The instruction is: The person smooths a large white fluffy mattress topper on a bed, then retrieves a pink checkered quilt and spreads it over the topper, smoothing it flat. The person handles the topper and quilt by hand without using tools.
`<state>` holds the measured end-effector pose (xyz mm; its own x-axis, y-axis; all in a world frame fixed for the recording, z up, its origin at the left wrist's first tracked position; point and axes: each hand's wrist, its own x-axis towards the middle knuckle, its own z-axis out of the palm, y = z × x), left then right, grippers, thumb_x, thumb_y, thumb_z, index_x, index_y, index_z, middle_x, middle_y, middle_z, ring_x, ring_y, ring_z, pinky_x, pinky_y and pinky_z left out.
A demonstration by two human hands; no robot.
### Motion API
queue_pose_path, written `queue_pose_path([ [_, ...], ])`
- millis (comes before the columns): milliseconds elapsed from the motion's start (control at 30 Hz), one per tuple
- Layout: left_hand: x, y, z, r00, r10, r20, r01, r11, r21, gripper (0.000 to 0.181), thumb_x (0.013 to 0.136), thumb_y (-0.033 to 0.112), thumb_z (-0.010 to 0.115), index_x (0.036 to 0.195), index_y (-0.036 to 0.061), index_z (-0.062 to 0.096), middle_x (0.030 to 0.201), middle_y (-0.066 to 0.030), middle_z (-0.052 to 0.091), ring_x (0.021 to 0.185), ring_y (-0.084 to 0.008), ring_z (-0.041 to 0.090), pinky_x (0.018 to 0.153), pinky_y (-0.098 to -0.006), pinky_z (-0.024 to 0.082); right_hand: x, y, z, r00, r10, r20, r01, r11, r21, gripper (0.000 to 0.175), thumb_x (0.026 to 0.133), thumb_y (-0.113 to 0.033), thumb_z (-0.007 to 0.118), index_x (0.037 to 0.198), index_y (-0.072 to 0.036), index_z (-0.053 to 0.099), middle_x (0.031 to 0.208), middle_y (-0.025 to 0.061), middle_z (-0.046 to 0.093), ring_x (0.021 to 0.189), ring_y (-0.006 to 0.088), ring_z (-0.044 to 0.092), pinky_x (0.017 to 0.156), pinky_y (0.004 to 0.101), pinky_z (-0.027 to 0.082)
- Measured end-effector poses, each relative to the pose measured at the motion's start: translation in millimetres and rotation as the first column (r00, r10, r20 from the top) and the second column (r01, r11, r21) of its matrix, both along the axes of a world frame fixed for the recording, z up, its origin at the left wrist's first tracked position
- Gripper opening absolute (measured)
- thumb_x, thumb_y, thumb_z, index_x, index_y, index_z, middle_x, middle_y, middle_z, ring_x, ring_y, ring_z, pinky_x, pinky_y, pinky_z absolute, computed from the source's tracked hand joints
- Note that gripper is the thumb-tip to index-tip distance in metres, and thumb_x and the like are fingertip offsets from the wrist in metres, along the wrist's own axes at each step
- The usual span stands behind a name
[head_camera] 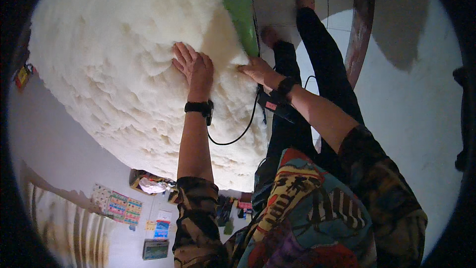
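A large sheet of thick, cream-white fluffy batting [130,93] spreads across the left half of the head view, its surface dimpled and tufted. My left hand [193,65] rests palm-down on it, fingers slightly apart and holding nothing. At the batting's right border, my right hand [262,71] pinches the edge, with the thumb on top; the other fingertips are partly hidden. Beside that edge shows a strip of smooth green surface [240,11] under the batting. Each wrist wears a black band, and a black cable [238,142] hangs from the left one.
A black device [273,106] hangs near my right wrist. My dark-trousered legs [327,52] stand beside the green edge on a tiled floor [338,18]. A curved brown bar [362,26] crosses at right. Wall posters [124,206], a box of items [143,182] and a curtain [70,223] appear lower left.
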<state>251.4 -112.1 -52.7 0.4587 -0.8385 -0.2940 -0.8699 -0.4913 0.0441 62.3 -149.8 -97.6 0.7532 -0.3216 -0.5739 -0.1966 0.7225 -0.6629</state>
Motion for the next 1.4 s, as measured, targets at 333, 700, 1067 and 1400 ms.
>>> queue_pose_path([
  [333,-25,78,94,0.955,0.262,-0.135,-0.289,0.925,-0.248,0.064,0.093,0.042,0.037,0.144,0.0072,0.022,0.15,-0.0216,0.014,0.138,-0.0386,0.011,0.108,-0.0546,0.007,-43,-45,52,0.988,-0.034,-0.151,0.028,0.999,-0.043,0.041,0.087,-0.024,0.058,0.122,-0.007,0.047,0.111,0.007,0.054,0.106,0.0181,0.051,0.092,0.036,0.039],
  [700,-64,103,6,0.886,0.461,0.05,-0.454,0.885,-0.103,0.073,0.084,0.039,0.055,0.141,0.0031,0.026,0.146,-0.0193,0.023,0.136,-0.034,0.02,0.104,-0.0606,0.016,71,-66,89,0.747,0.592,-0.303,-0.221,-0.209,-0.953,0.027,0.077,-0.01,0.054,0.103,-0.008,0.059,0.118,0.0095,0.053,0.118,0.0254,0.045,0.101,0.0395,0.033],
  [1067,-53,95,43,0.762,0.62,-0.186,-0.647,0.719,-0.253,0.056,0.091,0.037,0.045,0.14,0.0125,0.034,0.147,-0.013,0.028,0.136,-0.0312,0.022,0.109,-0.0515,0.012,69,-104,106,0.593,0.723,-0.354,-0.221,-0.277,-0.935,0.021,0.076,-0.005,0.055,0.096,-0.005,0.061,0.106,0.0084,0.057,0.103,0.0266,0.052,0.092,0.0386,0.041],
  [1400,-24,55,26,0.814,0.552,-0.181,-0.581,0.764,-0.281,0.053,0.092,0.033,0.043,0.139,0.0111,0.035,0.146,-0.0127,0.029,0.136,-0.0298,0.024,0.108,-0.0522,0.017,72,-115,107,0.311,0.696,-0.647,-0.43,-0.504,-0.749,0.017,0.079,-0.009,0.052,0.094,-0.005,0.06,0.097,0.0109,0.058,0.096,0.031,0.056,0.076,0.0397,0.048],
])
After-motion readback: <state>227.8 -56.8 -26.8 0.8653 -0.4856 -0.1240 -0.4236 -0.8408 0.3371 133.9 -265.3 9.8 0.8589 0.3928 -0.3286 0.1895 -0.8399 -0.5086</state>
